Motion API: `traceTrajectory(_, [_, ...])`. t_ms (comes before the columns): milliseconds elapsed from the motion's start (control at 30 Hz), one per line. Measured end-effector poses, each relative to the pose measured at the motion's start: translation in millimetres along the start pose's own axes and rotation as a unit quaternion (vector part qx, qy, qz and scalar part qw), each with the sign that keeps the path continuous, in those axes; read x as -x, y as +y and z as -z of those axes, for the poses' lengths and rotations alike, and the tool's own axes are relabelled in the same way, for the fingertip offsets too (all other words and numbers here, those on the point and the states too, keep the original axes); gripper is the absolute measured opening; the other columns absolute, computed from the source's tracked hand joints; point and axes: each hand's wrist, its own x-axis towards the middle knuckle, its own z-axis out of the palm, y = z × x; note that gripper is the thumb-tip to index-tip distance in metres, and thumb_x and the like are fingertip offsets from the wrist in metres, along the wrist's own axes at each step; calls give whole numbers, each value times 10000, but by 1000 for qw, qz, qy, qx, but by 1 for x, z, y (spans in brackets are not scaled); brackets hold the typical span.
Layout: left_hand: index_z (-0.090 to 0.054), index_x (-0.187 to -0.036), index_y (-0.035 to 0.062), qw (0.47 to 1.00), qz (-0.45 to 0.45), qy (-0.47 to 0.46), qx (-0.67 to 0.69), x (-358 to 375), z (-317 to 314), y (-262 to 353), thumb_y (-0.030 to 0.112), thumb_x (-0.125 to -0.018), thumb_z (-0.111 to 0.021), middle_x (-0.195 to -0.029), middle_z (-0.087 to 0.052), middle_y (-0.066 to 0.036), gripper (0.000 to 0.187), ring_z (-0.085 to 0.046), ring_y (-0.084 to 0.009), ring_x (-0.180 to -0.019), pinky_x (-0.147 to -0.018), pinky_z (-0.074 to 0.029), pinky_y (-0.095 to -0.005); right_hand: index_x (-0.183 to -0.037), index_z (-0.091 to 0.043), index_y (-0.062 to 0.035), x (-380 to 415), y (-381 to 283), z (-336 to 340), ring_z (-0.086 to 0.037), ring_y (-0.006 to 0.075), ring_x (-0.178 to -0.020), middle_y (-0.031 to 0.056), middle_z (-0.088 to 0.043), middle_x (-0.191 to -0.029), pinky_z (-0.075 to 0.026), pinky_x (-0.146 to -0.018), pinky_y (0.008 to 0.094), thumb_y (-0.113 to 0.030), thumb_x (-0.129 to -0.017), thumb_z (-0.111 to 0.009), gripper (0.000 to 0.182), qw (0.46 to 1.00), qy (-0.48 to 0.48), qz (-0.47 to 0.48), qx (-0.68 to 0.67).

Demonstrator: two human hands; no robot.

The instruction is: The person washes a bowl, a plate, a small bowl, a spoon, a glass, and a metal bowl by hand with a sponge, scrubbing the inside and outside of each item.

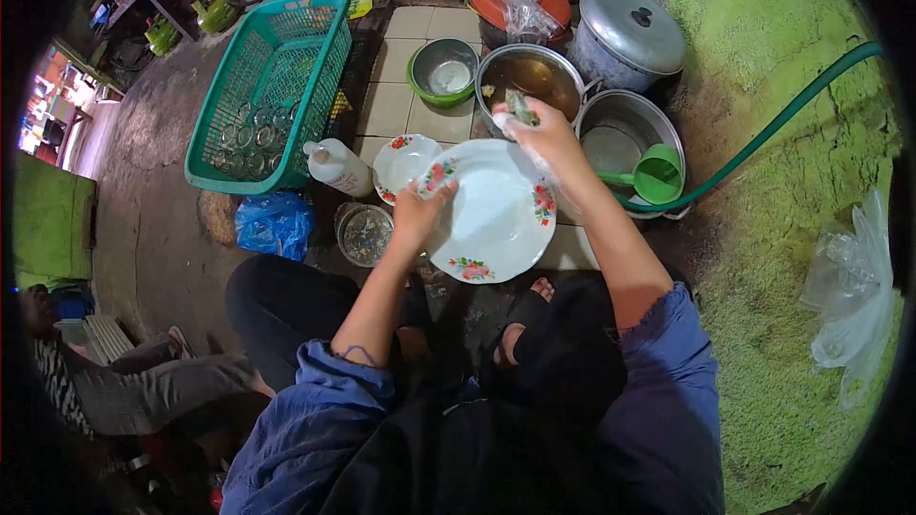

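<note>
A white plate with red flower decoration point(496, 215) is tilted up in front of me. My left hand point(420, 217) grips its left rim, thumb on the face. My right hand point(544, 138) is closed around a soapy, greenish sponge point(521, 107) at the plate's upper right edge. Foam clings to the fingers. Behind the held plate, a smaller flowered plate point(399, 164) lies on the tiles. Just beyond my right hand stands a metal pot of brownish water point(549, 76).
A green basket point(205, 148) holds several glasses. Beside it are a white bottle point(339, 169) and a blue plastic bag point(274, 226). At right, a pot point(611, 114) holds a green dipper point(656, 175), with a green hose point(782, 119) running to it. Another person's legs point(181, 391) show lower left.
</note>
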Motion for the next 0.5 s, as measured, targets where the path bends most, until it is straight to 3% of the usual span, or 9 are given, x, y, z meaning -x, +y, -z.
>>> traceTrajectory(133, [-649, -1085, -9, 989, 65, -8, -129, -3, -15, -83, 159, -801, -716, -909, -698, -87, 336, -649, -165, -801, -714, -518, -326, -1022, -679, -82, 5, -32, 0, -654, 182, -743, 104, -691, -821, -494, -710, 329, -272, -821, -688, 276, 998, 9, -30, 56])
traceTrajectory(200, [-652, -1002, -44, 973, 126, 22, -190, -3, -21, -140, 310, -729, -728, -820, -692, -214, 454, -694, -311, -811, -748, -530, -414, -1034, -668, -56, 3, -36, 7, -669, 259, -754, 147, -689, -831, -499, -722, 361, -265, -830, -672, 292, 992, 46, 29, 115])
traceTrajectory(233, [-652, -1002, -44, 973, 124, 22, -191, -1, -24, -160, 310, -729, -728, -820, -692, -214, 454, -694, -311, -811, -748, -530, -414, -1042, -662, -48, -2, -31, 10, -668, 317, -772, 175, -686, -847, -499, -721, 378, -260, -834, -659, 297, 994, 36, 52, 87])
traceTrajectory(333, [-657, -948, -46, 954, 180, 40, -236, 5, -41, -215, 326, -726, -707, -862, -686, -249, 436, -683, -379, -864, -780, -526, -456, -1040, -665, -50, -7, -30, 20, -663, 278, -755, 159, -685, -832, -495, -712, 370, -265, -839, -656, 295, 985, 58, 102, 124])
traceTrajectory(367, [-656, -933, -51, 948, 205, 52, -236, 5, -46, -232, 333, -729, -698, -875, -679, -265, 437, -676, -396, -877, -792, -523, -462, -1054, -669, -52, -1, -42, 25, -638, 204, -734, 125, -681, -815, -488, -698, 343, -269, -841, -661, 304, 997, 19, 43, 68])
traceTrajectory(433, [-646, -953, -76, 932, 256, 82, -244, 11, -56, -220, 344, -748, -669, -943, -661, -303, 467, -654, -427, -944, -826, -514, -467, -1067, -671, -54, 1, -41, 28, -618, 172, -720, 105, -677, -808, -484, -684, 331, -270, -842, -663, 312, 997, 20, 43, 55])
traceTrajectory(500, [-636, -992, -78, 940, 249, 64, -225, 10, -57, -224, 356, -766, -658, -971, -656, -305, 490, -651, -426, -960, -836, -512, -463, -1097, -672, -57, 3, -44, 35, -605, 134, -713, 92, -678, -820, -482, -685, 307, -263, -841, -670, 329, 995, 26, 43, 80])
